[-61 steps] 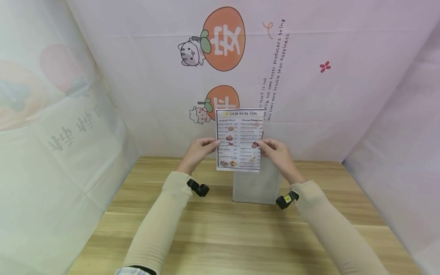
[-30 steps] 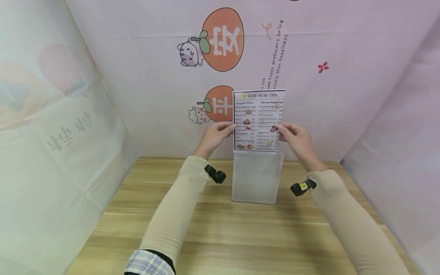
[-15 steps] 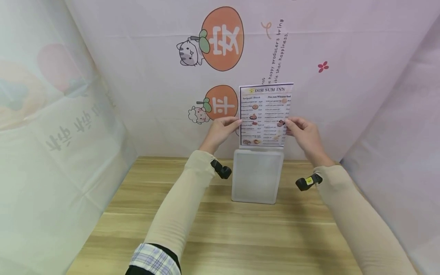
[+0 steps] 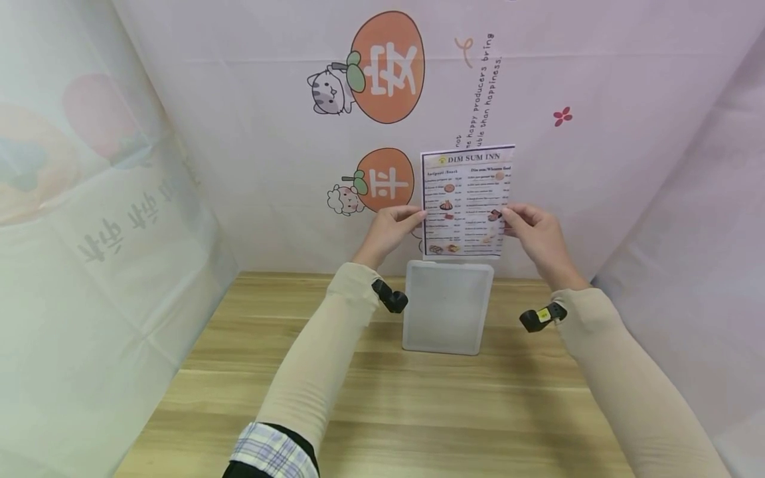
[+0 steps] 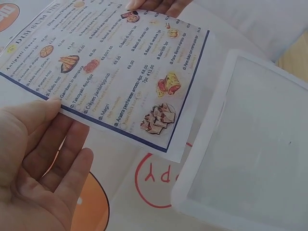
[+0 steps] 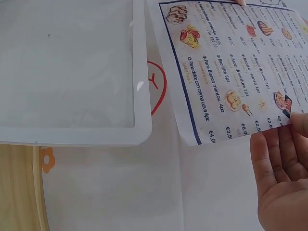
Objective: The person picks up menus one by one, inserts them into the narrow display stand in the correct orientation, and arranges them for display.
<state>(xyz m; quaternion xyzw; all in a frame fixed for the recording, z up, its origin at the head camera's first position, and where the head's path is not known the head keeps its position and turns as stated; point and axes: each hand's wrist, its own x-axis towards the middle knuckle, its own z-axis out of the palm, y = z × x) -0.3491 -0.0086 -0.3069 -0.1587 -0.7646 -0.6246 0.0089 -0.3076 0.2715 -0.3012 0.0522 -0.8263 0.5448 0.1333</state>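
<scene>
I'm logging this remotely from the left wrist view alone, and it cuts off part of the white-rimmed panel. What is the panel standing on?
Observer: The head view shows the white-rimmed panel standing on a wooden table.
Operator: Is the menu sheet lined up with its top edge?
Observer: Not quite. In the head view the menu sheet is above that edge, offset toward the person's right.
Operator: I only glimpse the right hand. What is worn on that arm?
Observer: A beige sleeve, with a black camera at the wrist bearing a yellow label.
</scene>
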